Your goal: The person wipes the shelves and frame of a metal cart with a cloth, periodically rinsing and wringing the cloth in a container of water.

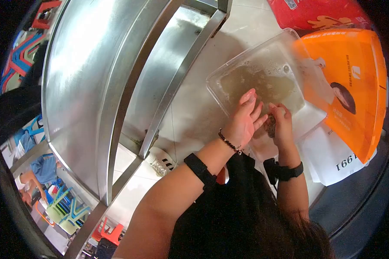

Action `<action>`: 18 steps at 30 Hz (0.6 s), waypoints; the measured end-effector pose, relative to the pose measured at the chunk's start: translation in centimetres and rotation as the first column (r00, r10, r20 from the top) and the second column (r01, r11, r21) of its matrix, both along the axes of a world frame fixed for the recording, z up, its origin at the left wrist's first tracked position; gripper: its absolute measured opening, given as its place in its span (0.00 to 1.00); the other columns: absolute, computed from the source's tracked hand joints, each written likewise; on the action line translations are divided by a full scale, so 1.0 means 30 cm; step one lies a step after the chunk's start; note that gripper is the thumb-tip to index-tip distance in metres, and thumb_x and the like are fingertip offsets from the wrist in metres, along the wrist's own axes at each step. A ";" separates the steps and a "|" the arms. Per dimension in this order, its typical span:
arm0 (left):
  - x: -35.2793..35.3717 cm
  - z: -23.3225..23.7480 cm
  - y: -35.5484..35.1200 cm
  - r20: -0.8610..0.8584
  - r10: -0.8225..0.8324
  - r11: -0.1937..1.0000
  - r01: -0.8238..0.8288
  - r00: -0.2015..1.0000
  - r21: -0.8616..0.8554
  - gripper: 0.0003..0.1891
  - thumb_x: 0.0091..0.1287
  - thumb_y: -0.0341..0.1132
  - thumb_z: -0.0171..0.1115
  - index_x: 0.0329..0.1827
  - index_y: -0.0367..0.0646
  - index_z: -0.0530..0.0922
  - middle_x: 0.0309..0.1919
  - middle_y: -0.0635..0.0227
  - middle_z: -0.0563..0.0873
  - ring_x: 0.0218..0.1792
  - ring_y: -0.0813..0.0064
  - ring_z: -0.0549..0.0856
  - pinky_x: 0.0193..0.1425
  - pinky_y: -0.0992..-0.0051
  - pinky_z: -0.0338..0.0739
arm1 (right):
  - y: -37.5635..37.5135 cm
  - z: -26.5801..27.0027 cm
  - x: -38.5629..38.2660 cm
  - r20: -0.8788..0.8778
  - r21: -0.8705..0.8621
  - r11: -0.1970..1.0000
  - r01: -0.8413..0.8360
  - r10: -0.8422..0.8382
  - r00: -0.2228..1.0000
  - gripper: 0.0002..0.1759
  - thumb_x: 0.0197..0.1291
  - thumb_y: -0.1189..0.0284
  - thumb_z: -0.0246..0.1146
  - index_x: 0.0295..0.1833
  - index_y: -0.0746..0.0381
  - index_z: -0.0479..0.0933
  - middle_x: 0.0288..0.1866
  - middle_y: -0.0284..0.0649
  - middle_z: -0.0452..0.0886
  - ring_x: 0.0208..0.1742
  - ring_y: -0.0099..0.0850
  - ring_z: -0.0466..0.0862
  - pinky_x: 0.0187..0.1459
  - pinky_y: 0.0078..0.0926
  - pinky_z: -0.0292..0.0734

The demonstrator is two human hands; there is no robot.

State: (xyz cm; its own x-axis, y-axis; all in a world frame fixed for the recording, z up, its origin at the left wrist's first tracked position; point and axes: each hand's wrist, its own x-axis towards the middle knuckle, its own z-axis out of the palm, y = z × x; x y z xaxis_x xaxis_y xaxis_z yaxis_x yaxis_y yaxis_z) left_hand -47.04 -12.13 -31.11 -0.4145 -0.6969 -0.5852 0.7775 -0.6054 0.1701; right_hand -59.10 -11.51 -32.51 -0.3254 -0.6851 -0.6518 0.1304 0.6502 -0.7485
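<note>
OK, both hands are down at the near side of the clear plastic tub (242,60), which sits on the pale tiled floor (194,116) w/ murky brownish water (263,86) in it. Right hand (282,125) is curled, fingertips pinching a small dark lump (270,126) just over the tub's near edge, right btw the two hands. Left hand (245,118) is flat, fingers straight and pressed together, palm side turned toward the lump; touching it or just beside it, can't tell from this angle. The lump is dark brown-black, rough-looking and mostly hidden by fingers. Poss. a shell or a scrub pad, too small to call. Handling, my read: wet, so prob. slippery. It's small and light, an easy one-hand carry, and firm rather than floppy, since it doesn't sag in the pinch. Best hold is thumb on one side, fingertips opposite, across its middle, w/ the other palm backing it. Around: orange printed bag (354,77) against the tub's right side, white sheet w/ digits (345,164) below that, stainless steel table (82,64) off to the left.
</note>
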 end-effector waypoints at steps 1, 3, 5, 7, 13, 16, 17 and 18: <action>0.005 -0.002 -0.002 0.005 0.001 1.000 -0.001 1.000 0.002 0.30 0.57 0.43 0.48 0.60 0.49 0.47 0.62 0.69 0.44 0.62 0.66 0.49 0.60 0.67 0.48 | -0.009 0.041 0.033 0.157 -0.008 0.999 0.032 -0.031 0.987 0.11 0.47 0.66 0.57 0.28 0.64 0.70 0.16 0.31 0.69 0.13 0.19 0.66 0.14 0.15 0.60; 0.019 -0.003 -0.003 0.010 0.035 0.998 -0.034 0.999 -0.055 0.30 0.57 0.42 0.47 0.61 0.49 0.47 0.62 0.69 0.45 0.61 0.67 0.49 0.60 0.68 0.49 | -0.003 0.055 0.049 0.320 -0.009 0.998 0.061 -0.055 0.946 0.12 0.47 0.64 0.58 0.28 0.64 0.70 0.17 0.31 0.69 0.12 0.19 0.66 0.13 0.15 0.59; 0.025 0.015 -0.005 0.069 0.005 0.997 0.000 0.998 -0.072 0.30 0.57 0.42 0.47 0.61 0.48 0.47 0.62 0.69 0.45 0.61 0.67 0.50 0.60 0.67 0.49 | 0.012 0.025 0.010 0.442 0.060 0.981 -0.182 0.137 0.886 0.12 0.47 0.65 0.57 0.29 0.64 0.68 0.19 0.34 0.70 0.15 0.21 0.68 0.14 0.15 0.62; 0.037 0.023 0.000 0.123 -0.022 0.996 0.032 0.992 -0.081 0.30 0.57 0.42 0.47 0.60 0.48 0.47 0.62 0.68 0.46 0.61 0.67 0.50 0.60 0.67 0.49 | 0.021 -0.005 -0.004 0.453 0.077 0.966 -0.247 0.187 0.872 0.12 0.47 0.64 0.58 0.27 0.62 0.68 0.17 0.33 0.69 0.13 0.20 0.66 0.12 0.16 0.59; 0.074 -0.029 0.065 0.636 -0.117 0.643 0.546 0.763 -0.537 0.28 0.57 0.29 0.48 0.59 0.42 0.48 0.62 0.59 0.36 0.62 0.65 0.45 0.60 0.66 0.49 | 0.014 0.044 0.035 0.404 0.149 0.904 -0.401 0.315 0.859 0.11 0.45 0.65 0.59 0.23 0.61 0.69 0.13 0.31 0.68 0.10 0.19 0.65 0.10 0.16 0.56; 0.120 0.036 0.059 0.669 -0.171 0.648 0.594 0.724 -0.477 0.26 0.57 0.29 0.49 0.58 0.41 0.51 0.62 0.60 0.35 0.62 0.66 0.46 0.59 0.66 0.52 | 0.018 0.075 0.069 0.371 0.152 0.903 -0.402 0.325 0.870 0.09 0.45 0.69 0.59 0.22 0.62 0.70 0.14 0.32 0.69 0.10 0.19 0.65 0.10 0.16 0.56; 0.141 0.049 0.066 0.656 -0.192 0.670 0.586 0.730 -0.456 0.26 0.56 0.29 0.49 0.58 0.41 0.51 0.62 0.61 0.35 0.62 0.66 0.46 0.59 0.66 0.52 | 0.021 0.083 0.083 0.369 0.148 0.901 -0.408 0.332 0.868 0.08 0.44 0.70 0.59 0.21 0.63 0.71 0.14 0.32 0.69 0.11 0.18 0.64 0.11 0.16 0.56; 0.162 0.063 0.072 0.672 -0.181 0.664 0.593 0.718 -0.456 0.26 0.56 0.29 0.49 0.58 0.41 0.51 0.62 0.61 0.35 0.62 0.66 0.46 0.59 0.66 0.52 | 0.025 0.088 0.095 0.380 0.127 0.903 -0.411 0.339 0.861 0.08 0.44 0.70 0.59 0.21 0.63 0.71 0.14 0.32 0.69 0.11 0.18 0.64 0.11 0.16 0.56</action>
State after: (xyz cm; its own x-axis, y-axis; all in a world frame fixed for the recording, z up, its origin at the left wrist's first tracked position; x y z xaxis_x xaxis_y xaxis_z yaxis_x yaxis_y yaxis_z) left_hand -42.17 -9.96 -29.22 -0.4984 -0.8124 -0.3028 0.1371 -0.4187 0.8977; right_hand -56.24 -10.77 -29.85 0.1971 -0.5558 -0.8076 0.0691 0.8296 -0.5540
